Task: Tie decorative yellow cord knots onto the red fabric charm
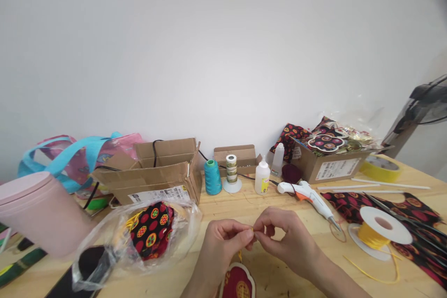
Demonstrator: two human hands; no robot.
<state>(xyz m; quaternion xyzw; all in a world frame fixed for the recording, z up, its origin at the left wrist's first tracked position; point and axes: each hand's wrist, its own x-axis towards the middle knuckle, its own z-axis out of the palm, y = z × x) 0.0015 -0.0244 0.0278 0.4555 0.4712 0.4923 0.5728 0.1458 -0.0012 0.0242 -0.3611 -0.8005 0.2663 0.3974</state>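
Toward the surface's (pixel 230 206) near edge, my left hand (pixel 222 247) and right hand (pixel 289 240) pinch limp-looking yellow cord (pixel 240 255), best gripped near its end.

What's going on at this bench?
A person has both hands together at the near edge of the table. The left hand and right hand meet fingertip to fingertip, pinching a bit of yellow cord. Below them is a red ornament with a pale edge, cut off by the picture's bottom. The glue gun lies on the table, unheld, and a spool of yellow cord sits to the right.
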